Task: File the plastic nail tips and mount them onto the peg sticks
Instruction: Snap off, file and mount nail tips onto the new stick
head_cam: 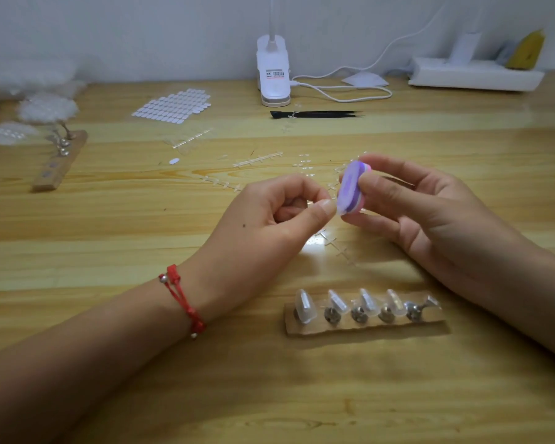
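Observation:
My right hand [430, 216] grips a small purple and pink file block [353, 189] between thumb and fingers, above the middle of the wooden table [173, 363]. My left hand [269, 225] pinches a tiny clear nail tip [336, 209] at its thumb and forefinger, pressed against the block's lower edge. In front of my hands lies a wooden peg holder [366, 328] with several metal pegs; clear nail tips [305, 304] sit on most of them.
Empty clear plastic sprues [258, 160] are scattered behind and below my hands. A sheet of white adhesive tabs [173, 105], black tweezers [318, 114], a white clip lamp [273, 75] and its cable lie farther back. A second peg holder [60, 161] rests at the left.

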